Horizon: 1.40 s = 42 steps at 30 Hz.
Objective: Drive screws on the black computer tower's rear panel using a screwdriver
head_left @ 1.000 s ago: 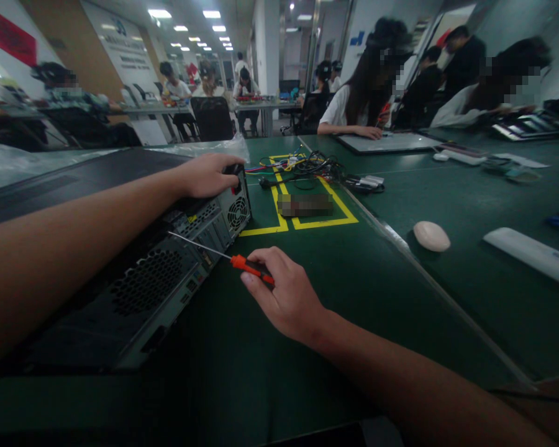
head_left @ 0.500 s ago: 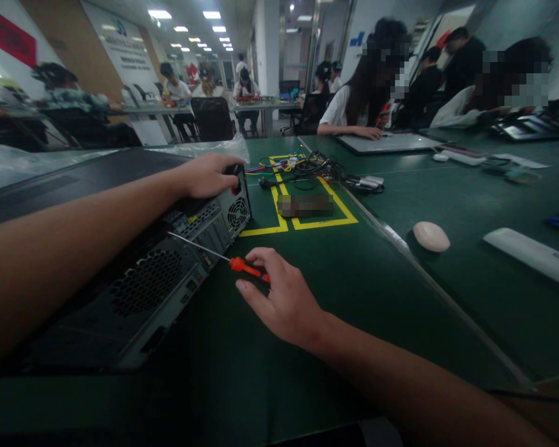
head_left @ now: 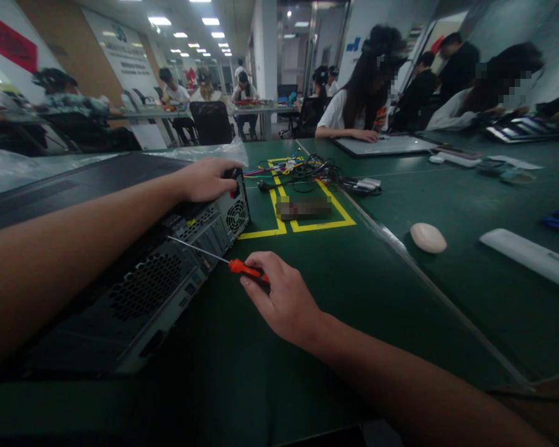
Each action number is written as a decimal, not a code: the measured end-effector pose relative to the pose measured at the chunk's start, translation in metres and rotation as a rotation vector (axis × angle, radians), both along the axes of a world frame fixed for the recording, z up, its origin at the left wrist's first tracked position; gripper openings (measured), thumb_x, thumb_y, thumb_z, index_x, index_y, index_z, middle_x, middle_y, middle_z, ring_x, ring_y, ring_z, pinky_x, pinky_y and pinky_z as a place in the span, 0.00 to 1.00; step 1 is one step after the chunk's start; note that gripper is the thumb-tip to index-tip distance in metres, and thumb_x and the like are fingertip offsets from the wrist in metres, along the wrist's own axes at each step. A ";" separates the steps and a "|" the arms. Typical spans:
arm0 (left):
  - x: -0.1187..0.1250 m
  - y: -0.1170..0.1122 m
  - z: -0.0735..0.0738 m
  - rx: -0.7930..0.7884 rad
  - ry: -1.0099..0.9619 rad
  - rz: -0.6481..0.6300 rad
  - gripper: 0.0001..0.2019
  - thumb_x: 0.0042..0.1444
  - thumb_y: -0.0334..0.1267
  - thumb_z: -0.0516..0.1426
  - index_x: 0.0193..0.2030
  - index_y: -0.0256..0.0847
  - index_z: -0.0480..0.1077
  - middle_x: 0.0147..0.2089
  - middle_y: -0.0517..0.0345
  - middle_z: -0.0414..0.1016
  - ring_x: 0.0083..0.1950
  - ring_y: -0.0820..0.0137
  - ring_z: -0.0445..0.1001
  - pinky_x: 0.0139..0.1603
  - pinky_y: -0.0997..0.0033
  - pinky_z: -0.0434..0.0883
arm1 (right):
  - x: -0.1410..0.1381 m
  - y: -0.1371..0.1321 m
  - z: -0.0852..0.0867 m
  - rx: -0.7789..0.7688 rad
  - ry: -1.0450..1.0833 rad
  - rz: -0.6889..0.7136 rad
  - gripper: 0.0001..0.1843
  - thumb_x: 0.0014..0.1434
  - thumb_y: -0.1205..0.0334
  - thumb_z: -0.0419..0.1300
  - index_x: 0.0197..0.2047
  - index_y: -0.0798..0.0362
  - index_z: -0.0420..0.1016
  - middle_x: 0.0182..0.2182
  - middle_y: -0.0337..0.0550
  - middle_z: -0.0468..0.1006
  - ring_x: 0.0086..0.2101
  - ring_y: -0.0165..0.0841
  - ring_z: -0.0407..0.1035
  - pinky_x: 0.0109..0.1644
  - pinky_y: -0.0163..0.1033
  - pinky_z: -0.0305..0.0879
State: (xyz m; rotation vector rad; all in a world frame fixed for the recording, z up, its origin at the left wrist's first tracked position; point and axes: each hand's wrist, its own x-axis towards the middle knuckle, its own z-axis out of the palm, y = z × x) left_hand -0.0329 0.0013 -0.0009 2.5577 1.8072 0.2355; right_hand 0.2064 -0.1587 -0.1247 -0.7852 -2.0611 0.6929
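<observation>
Computer case (head_left: pixel 149 282): lies on the green table (head_left: pixel 354 310) at left, vented rear panel facing the right hand (head_left: pixel 284 298). Judged heavy and rigid, smooth on top; hold by opposite edges with both hands, minding the metal rims. Left hand (head_left: pixel 207 180) spread over the far upper corner; firmness of grip cannot be told. Right hand's fingers closed lightly round the screwdriver (head_left: pixel 245 267), tip at the rear edge; contact unclear. Beyond: cables (head_left: pixel 314 165) in a tangle.
</observation>
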 end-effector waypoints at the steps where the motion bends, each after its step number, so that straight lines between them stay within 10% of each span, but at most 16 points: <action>1: 0.000 0.000 0.000 -0.002 -0.003 0.002 0.40 0.58 0.53 0.52 0.77 0.42 0.70 0.71 0.46 0.79 0.68 0.49 0.77 0.70 0.51 0.71 | 0.000 0.000 0.000 -0.001 0.004 0.000 0.06 0.74 0.64 0.60 0.53 0.49 0.72 0.46 0.44 0.80 0.42 0.37 0.75 0.47 0.44 0.71; 42: 0.002 -0.003 0.002 -0.011 0.003 -0.004 0.41 0.58 0.53 0.52 0.76 0.41 0.70 0.74 0.45 0.77 0.71 0.48 0.76 0.73 0.51 0.70 | 0.001 -0.003 0.002 0.051 0.021 -0.023 0.12 0.73 0.59 0.61 0.58 0.50 0.72 0.50 0.48 0.80 0.45 0.40 0.76 0.51 0.47 0.73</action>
